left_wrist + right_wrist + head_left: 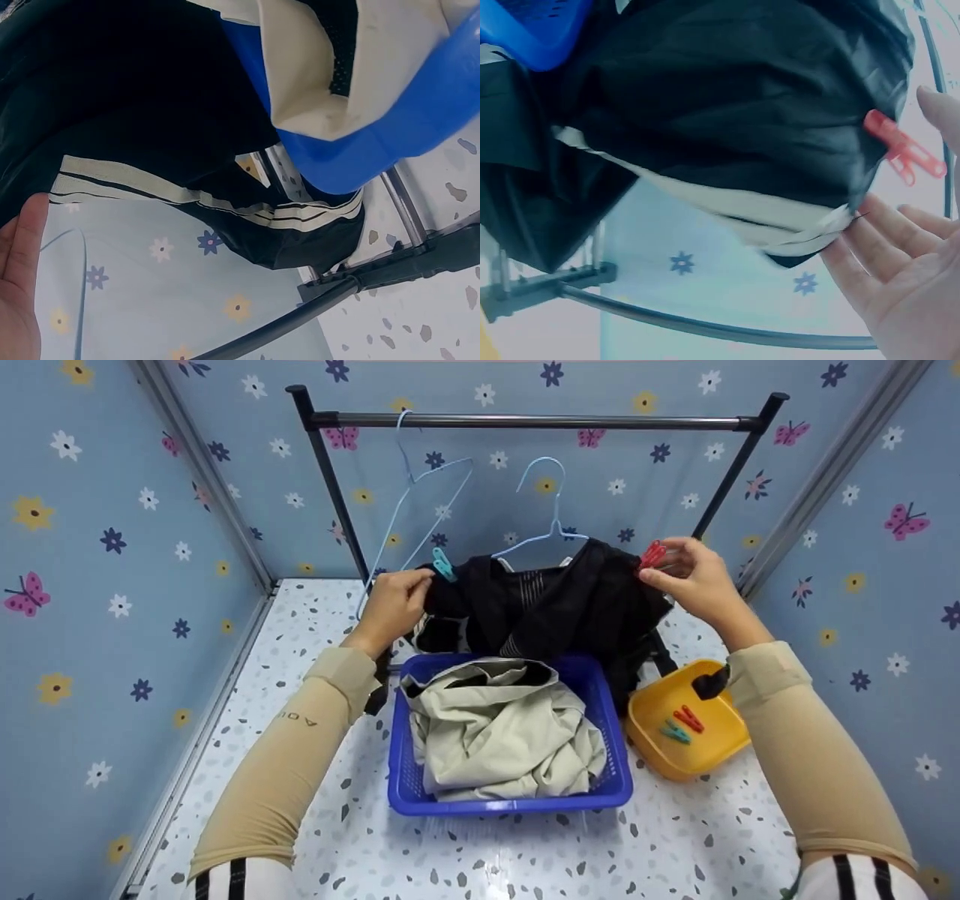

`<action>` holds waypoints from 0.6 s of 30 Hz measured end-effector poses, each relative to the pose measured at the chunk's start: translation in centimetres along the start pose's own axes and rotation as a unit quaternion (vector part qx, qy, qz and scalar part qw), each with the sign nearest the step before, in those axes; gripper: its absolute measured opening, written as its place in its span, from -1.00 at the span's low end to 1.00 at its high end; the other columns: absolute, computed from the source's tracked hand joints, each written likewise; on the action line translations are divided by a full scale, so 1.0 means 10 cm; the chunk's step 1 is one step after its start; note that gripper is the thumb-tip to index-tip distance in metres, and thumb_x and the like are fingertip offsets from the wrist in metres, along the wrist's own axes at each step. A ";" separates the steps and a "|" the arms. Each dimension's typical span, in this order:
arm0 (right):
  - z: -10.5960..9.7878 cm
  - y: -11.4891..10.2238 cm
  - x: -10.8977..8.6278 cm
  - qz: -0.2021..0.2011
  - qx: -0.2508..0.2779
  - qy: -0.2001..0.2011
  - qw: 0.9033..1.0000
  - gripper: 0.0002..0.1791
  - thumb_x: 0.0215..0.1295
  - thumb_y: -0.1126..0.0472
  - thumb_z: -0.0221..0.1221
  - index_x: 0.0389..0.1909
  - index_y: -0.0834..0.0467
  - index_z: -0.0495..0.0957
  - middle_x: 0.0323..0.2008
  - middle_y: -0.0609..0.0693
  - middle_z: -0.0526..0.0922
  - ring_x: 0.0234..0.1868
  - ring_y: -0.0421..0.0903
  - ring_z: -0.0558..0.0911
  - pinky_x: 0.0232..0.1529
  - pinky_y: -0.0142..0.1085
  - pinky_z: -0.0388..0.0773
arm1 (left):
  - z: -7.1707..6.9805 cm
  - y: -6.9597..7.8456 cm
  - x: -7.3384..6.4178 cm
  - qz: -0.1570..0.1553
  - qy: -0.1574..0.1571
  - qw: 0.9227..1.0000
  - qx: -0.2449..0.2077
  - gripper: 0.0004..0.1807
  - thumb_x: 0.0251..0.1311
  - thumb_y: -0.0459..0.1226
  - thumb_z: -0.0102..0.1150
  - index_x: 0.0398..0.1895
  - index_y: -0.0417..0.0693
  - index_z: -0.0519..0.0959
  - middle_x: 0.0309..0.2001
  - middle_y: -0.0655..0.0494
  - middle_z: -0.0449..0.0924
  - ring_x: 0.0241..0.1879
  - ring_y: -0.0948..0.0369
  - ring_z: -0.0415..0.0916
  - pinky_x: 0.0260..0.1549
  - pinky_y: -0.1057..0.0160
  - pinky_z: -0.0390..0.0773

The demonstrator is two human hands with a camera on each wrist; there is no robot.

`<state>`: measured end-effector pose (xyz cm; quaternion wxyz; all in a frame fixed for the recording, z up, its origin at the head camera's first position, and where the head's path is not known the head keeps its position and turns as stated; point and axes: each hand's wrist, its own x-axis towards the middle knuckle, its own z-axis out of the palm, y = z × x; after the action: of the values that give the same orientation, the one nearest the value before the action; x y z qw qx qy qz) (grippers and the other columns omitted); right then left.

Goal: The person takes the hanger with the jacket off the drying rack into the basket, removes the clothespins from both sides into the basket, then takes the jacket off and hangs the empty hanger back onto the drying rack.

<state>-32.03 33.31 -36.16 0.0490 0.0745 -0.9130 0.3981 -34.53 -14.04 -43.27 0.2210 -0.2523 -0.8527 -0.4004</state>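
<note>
A black garment (551,607) with pale stripes hangs on a light blue wire hanger (556,510) behind the basket. My left hand (394,604) pinches its left edge, beside a teal clothespin (443,564) clipped there. On the other side, a red clothespin (652,555) grips the garment's right shoulder. My right hand (697,581) is around that clothespin. In the right wrist view its thumb stands apart from the red clothespin (900,142), and its straight fingertips (855,225) touch the striped edge of the cloth. The left thumb is hidden in the left wrist view.
A blue basket (510,808) holds a beige garment (502,727). Right of it, a yellow bin (660,757) contains a red clothespin (688,718) and a teal one. Another wire hanger (409,484) hangs from the black rack's bar (525,421). Patterned walls enclose three sides.
</note>
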 end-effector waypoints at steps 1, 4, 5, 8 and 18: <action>0.02 0.03 -0.01 -0.001 0.000 -0.005 1.000 -0.27 0.63 -0.12 0.34 0.58 0.23 0.45 0.38 0.30 0.70 0.06 -0.43 0.66 0.09 -0.64 0.56 | -0.01 0.00 0.00 -0.004 0.000 1.000 0.000 -0.72 0.62 -0.45 0.12 0.09 -0.44 0.79 0.02 -0.38 0.86 -0.22 -0.18 0.78 0.01 -0.18 0.78; 0.08 0.11 -0.03 -0.011 -0.008 -0.013 1.000 -0.46 0.72 -0.04 0.24 0.42 0.30 0.61 0.26 0.26 0.76 -0.07 -0.50 0.62 -0.01 -0.70 0.54 | -0.02 -0.01 -0.02 -0.020 -0.001 1.000 -0.001 -0.72 0.62 -0.45 0.12 0.11 -0.45 0.79 0.05 -0.39 0.85 -0.16 -0.20 0.79 0.07 -0.20 0.78; 0.10 0.13 -0.03 -0.016 -0.010 -0.011 1.000 -0.51 0.74 -0.01 0.20 0.36 0.31 0.65 0.17 0.21 0.78 -0.11 -0.48 0.61 -0.05 -0.69 0.54 | -0.02 -0.01 -0.02 -0.026 -0.004 1.000 -0.003 -0.71 0.63 -0.44 0.11 0.12 -0.44 0.78 0.05 -0.40 0.85 -0.17 -0.21 0.78 0.08 -0.20 0.77; 0.16 0.17 -0.03 -0.037 -0.010 0.006 0.999 -0.60 0.78 0.11 0.13 0.23 0.34 0.73 -0.16 0.01 0.76 -0.26 -0.38 0.56 -0.19 -0.64 0.54 | -0.02 -0.03 -0.03 -0.045 -0.009 0.999 -0.010 -0.70 0.66 -0.42 0.09 0.15 -0.42 0.77 0.05 -0.39 0.85 -0.18 -0.18 0.74 0.10 -0.17 0.74; 0.27 0.09 -0.02 -0.050 -0.021 0.040 0.998 -0.64 0.81 0.12 0.07 0.12 0.34 0.70 -0.04 0.25 0.76 -0.20 -0.33 0.53 -0.12 -0.59 0.47 | -0.07 0.01 -0.03 -0.119 -0.004 0.991 -0.053 -0.66 0.72 -0.36 0.04 0.26 -0.32 0.74 0.04 -0.33 0.81 -0.17 0.00 0.57 0.07 0.03 0.60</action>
<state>-32.03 31.95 -38.71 0.1069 0.1035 -0.9135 0.3786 -34.09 -14.65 -42.97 0.1549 -0.1619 -0.8550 -0.4678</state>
